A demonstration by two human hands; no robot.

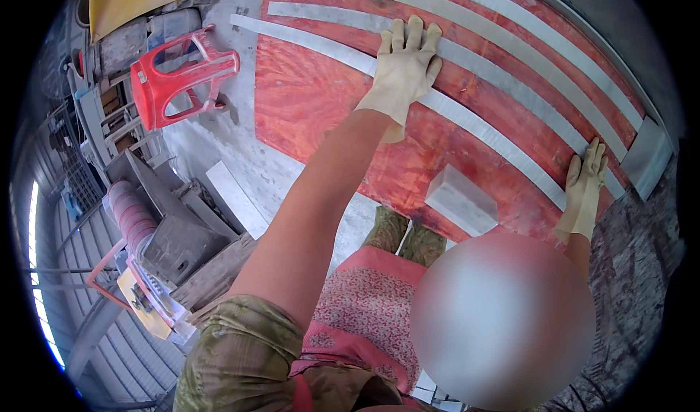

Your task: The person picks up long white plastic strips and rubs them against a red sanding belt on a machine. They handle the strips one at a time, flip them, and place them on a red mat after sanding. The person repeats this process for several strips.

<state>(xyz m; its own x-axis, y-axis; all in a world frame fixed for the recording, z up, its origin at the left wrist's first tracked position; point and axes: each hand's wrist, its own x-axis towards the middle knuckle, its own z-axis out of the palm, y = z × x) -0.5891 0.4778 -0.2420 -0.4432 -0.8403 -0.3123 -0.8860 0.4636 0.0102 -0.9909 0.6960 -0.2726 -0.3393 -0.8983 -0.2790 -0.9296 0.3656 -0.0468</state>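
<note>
Both my hands wear cream gloves and press on a red, streaked board (313,98) crossed by long pale strips. My left hand (408,65) lies palm down with fingers spread, over the nearest strip (313,41) and reaching onto the second strip (503,85). Farther right, my right hand (585,182) rests with fingers stretched out near the right ends of these same strips. Neither hand grips anything. A pale grey rectangular block (461,199) sits on the board between my arms, close to its near edge. A blurred round patch covers most of my right forearm.
A red plastic stool (151,91) lies on its side at the left. Below it are a grey bin (182,248), a striped roll (131,211) and wooden planks (219,273). A flat grey piece (649,157) lies by the strips' right ends.
</note>
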